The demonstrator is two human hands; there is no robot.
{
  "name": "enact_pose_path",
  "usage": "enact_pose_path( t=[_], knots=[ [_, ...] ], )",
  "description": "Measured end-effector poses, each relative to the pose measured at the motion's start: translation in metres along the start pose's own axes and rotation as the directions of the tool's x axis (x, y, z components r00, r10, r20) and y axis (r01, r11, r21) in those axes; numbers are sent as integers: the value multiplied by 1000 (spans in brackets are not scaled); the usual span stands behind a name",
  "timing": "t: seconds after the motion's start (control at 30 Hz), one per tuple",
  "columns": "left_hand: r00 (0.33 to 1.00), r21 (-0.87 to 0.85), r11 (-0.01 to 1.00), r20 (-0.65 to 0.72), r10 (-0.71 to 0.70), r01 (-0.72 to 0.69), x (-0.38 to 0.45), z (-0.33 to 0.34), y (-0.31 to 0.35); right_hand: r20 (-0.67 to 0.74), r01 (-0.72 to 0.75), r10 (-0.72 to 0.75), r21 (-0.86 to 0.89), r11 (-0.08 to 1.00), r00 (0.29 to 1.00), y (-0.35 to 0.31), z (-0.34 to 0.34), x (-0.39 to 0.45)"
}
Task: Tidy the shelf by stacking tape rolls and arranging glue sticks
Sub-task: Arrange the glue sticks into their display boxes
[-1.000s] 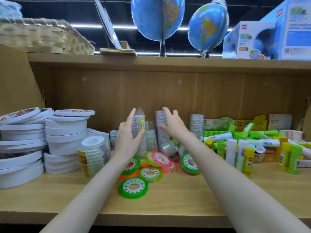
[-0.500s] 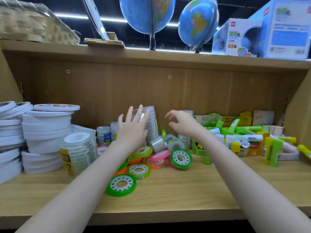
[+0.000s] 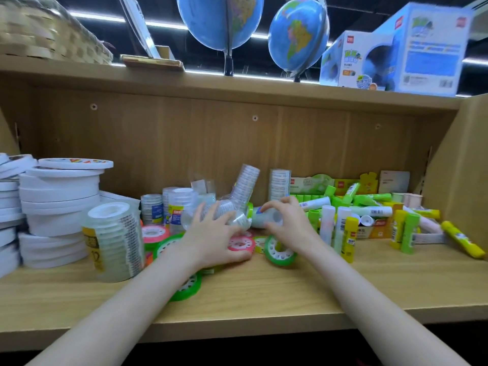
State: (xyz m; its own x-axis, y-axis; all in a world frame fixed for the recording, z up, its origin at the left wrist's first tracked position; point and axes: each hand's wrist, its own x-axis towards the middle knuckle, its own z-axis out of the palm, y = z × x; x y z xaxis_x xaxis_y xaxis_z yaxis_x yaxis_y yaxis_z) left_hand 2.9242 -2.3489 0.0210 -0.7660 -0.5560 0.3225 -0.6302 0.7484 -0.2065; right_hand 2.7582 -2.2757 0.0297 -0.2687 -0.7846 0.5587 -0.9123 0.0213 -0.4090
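Observation:
Both hands are down in the tape pile at the middle of the wooden shelf (image 3: 264,291). My left hand (image 3: 214,233) curls around a fallen sleeve of clear tape rolls (image 3: 232,211). My right hand (image 3: 287,220) grips another clear tape sleeve (image 3: 264,219) lying on its side. Loose green (image 3: 280,250) and pink tape rolls (image 3: 241,244) lie under and around the hands. Two clear sleeves (image 3: 247,183) lean against the back wall. Glue sticks (image 3: 351,233), green, yellow and white, are jumbled at the right, some upright and some lying flat.
Stacks of wide white tape rolls (image 3: 59,207) fill the left end, with a tall clear tape stack (image 3: 113,239) in front. The upper shelf carries two globes (image 3: 298,35), boxes (image 3: 422,48) and a woven basket (image 3: 39,30). The shelf's right side wall (image 3: 464,167) slants inward.
Both hands dropped from the upright clear sleeves at the back to the pile below and closed on fallen sleeves. Sleeves that stood upright now lean or lie flat. The camera shifted right.

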Motion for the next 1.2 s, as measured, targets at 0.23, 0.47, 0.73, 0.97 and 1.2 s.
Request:
enact_pose_path(
  t=[0.23, 0.47, 0.73, 0.97, 1.2],
  knots=[
    [981, -130, 990, -179, -80, 57, 3, 1, -14, -113, 51, -51, -3, 999, 992, 0, 0, 8],
    [972, -91, 996, -234, -26, 5, 1, 5, -10, 167, 71, -59, -68, 995, 984, 1, 1, -8],
    [990, -47, 992, -89, 114, -118, -11, 2, -15, 59, 109, -107, -31, 994, 992, -3, -27, -42],
    [938, -300, 935, -337, 81, -189, -8, -10, 11, -144, 181, -188, -62, 982, 972, 17, -62, -90],
    [919, -417, 820, -196, 341, -393, 3, -12, 76, -179, -96, 98, 20, 995, 979, 62, -85, -78]
  ],
)
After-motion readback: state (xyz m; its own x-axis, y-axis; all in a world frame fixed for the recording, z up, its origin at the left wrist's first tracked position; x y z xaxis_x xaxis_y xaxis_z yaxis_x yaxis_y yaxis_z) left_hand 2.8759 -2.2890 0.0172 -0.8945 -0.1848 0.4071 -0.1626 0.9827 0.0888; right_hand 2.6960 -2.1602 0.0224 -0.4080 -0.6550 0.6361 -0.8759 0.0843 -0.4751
